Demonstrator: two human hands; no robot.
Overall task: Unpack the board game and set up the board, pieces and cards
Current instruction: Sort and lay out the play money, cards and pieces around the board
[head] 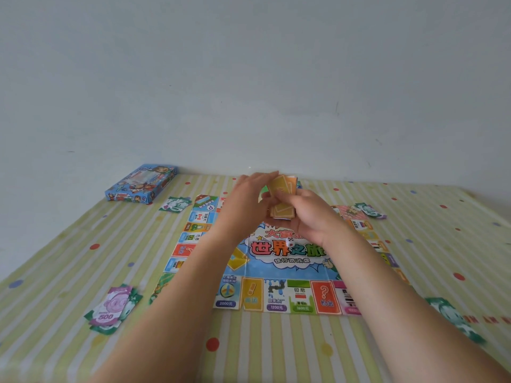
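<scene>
The paper game board [276,294] lies unfolded in the middle of the table, with a white die [289,241] on its centre picture. Above the board's far half, my right hand [307,217] grips a small stack of yellow and orange cards [282,199]. My left hand [249,194] pinches the top card of that stack at its upper edge. Piles of play money sit at the board's corners: a purple 500 pile [110,310] near left, a green pile [175,204] far left, one [369,210] far right and one [453,319] near right.
The blue game box [141,185] lies at the table's far left corner against the pale wall. A striped, dotted yellow-green tablecloth [276,349] covers the table. A red-backed card [349,211] lies at the board's far right corner.
</scene>
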